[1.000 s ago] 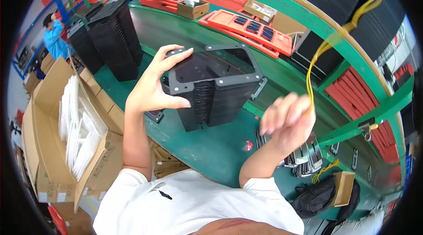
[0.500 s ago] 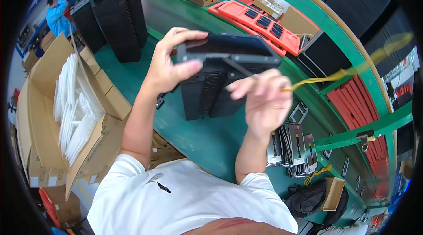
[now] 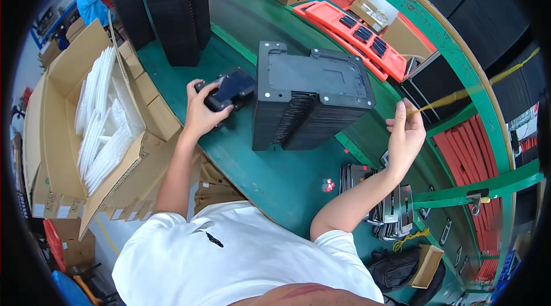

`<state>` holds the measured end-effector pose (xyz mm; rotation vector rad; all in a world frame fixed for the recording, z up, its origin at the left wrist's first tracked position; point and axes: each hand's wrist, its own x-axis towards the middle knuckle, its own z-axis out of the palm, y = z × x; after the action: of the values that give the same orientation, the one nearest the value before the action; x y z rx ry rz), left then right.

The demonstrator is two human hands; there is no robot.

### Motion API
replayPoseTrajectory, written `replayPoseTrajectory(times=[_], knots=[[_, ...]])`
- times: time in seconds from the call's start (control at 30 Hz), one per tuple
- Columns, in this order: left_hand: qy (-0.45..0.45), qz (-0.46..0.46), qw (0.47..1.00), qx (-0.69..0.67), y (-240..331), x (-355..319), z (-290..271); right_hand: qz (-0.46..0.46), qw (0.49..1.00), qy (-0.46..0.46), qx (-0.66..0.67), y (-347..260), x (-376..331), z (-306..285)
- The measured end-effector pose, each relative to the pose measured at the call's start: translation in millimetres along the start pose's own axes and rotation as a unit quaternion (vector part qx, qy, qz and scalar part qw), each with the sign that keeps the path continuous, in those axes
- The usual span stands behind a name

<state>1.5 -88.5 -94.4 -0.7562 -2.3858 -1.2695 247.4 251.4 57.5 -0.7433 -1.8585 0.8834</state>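
Note:
My left hand (image 3: pixel 201 112) is closed round the edge of a flat black casing with a glossy dark face (image 3: pixel 236 86), tilted over the green bench just left of a stack. That stack of black plastic frames (image 3: pixel 315 76) stands upright, with silvery round spots at the corners of its top piece. Out to the right, raised above the bench, my right hand (image 3: pixel 405 137) pinches the end of a yellow cord (image 3: pixel 450 98) that runs up to the upper right. Whether a thin tool is also in those fingers cannot be made out.
An open carton (image 3: pixel 60 128) of white foam sleeves stands at left. Tall black stacks (image 3: pixel 175 16) rise at the back left. Red trays (image 3: pixel 350 33) line the far ledge. Metal-edged plates (image 3: pixel 396 208) lie by my right forearm, near a green rail (image 3: pixel 488 180). A person in blue (image 3: pixel 90 2) is far left.
The casing has gone from above the stack to its left side, in my left hand. My right hand has drawn away to the right with the yellow cord. The view has shifted slightly.

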Motion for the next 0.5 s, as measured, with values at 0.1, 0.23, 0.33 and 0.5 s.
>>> replayPoseTrajectory(times=[0.1,0.23,0.33,0.5], knots=[[-0.075,-0.003,0.993,0.087,-18,-20,-10,0.159,0.981,-0.070,-0.090,-11,-2,-1],[-0.072,-0.019,0.989,0.128,-19,-32,-5,0.235,0.904,-0.263,-0.242,38,17,13],[-0.071,-0.033,0.983,0.167,-24,-43,-12,-0.022,0.931,-0.244,-0.270,108,39,80],[-0.094,0.014,0.985,0.147,-21,-23,8,-0.046,0.974,-0.121,-0.184,472,122,172]])
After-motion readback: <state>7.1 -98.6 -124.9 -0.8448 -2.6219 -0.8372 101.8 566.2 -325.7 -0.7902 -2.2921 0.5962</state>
